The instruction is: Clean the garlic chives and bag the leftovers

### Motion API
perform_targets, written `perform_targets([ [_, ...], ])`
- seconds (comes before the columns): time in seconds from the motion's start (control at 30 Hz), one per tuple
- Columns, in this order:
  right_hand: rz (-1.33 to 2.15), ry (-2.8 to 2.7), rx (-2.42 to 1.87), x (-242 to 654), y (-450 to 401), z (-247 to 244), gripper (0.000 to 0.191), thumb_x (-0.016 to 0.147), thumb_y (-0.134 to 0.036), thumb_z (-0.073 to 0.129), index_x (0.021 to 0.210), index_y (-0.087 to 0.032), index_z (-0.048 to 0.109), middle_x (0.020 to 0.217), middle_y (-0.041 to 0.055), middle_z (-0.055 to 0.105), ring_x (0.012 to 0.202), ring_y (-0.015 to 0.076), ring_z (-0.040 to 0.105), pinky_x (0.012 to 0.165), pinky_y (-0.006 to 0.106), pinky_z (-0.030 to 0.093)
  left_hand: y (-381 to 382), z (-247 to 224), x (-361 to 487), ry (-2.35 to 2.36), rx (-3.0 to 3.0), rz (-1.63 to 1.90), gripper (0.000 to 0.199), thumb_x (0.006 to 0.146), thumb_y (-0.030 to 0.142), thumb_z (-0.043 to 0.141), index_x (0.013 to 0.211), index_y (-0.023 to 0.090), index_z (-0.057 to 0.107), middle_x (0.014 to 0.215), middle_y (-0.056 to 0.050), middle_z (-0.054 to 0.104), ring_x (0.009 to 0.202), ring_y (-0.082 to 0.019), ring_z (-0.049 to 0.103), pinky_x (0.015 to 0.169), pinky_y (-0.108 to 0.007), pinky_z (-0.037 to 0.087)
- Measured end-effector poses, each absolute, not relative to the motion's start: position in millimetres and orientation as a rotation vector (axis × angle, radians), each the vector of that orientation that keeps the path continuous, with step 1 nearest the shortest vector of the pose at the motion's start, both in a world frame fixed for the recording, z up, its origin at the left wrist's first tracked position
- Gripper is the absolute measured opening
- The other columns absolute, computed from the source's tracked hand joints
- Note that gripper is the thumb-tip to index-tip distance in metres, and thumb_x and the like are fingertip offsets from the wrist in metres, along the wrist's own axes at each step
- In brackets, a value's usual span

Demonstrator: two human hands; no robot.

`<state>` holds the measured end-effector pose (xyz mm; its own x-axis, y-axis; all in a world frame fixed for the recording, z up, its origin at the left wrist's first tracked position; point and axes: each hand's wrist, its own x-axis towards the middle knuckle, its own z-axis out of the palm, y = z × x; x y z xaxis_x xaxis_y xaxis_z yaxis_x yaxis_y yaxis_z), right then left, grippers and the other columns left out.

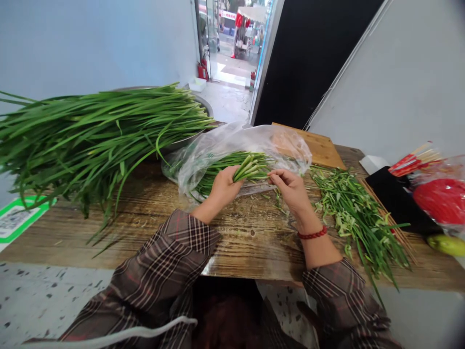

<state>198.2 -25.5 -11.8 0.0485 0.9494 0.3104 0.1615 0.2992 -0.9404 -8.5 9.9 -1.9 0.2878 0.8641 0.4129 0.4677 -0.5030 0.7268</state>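
Looks partway: scraps (343, 203) piled, big heap of greens (109, 121) remaining; left hand (223, 186) gripping a bunch (251, 168), right hand (291, 190) pinched, contents unclear.

To your left, a green-bordered QR code card (17, 220) is lying at the wooden table's (250, 237) end. Ahead of you, a doorway (230, 68) is opening onto a street, red fire extinguishers (202, 71) standing beside it. To your right, red-and-white packets (404, 166) are poking from a black box (397, 196), and a red bundle (441, 199) is resting in clear plastic.
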Motion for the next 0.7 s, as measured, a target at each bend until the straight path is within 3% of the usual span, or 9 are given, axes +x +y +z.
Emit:
perform_targets([
  [0.23,0.888,-1.373,-1.137,200,-24,-14,0.027,0.084,-0.046,0.061,0.077,-0.020,0.066,0.071,0.0001,0.063,0.070,0.0146,0.057,0.068,0.028,0.045,8,-3,-5,1.110,2.115,0.836,0.014,0.073,0.009,0.056,0.063,0.018,0.058,0.062,0.003,0.059,0.064,-0.015,0.055,0.060,-0.024,0.036],
  [0.47,0.670,-1.575,-1.216,193,-30,-9,0.015,0.075,-0.035,0.069,0.082,-0.021,0.069,0.085,0.0032,0.070,0.080,0.0181,0.061,0.076,0.032,0.046,4,2,-2,1.150,2.078,0.918,0.016,0.074,0.011,0.059,0.060,0.017,0.054,0.060,0.003,0.057,0.063,-0.014,0.054,0.060,-0.023,0.035],
  [0.7,1.075,-0.940,-1.109,177,-24,-22,0.027,0.069,-0.046,0.073,0.077,-0.021,0.066,0.074,-0.0010,0.065,0.067,0.0123,0.054,0.061,0.025,0.042,4,-5,-1,1.187,2.106,0.938,0.008,0.074,0.010,0.057,0.069,0.017,0.058,0.065,0.002,0.059,0.065,-0.015,0.055,0.059,-0.023,0.035],
])
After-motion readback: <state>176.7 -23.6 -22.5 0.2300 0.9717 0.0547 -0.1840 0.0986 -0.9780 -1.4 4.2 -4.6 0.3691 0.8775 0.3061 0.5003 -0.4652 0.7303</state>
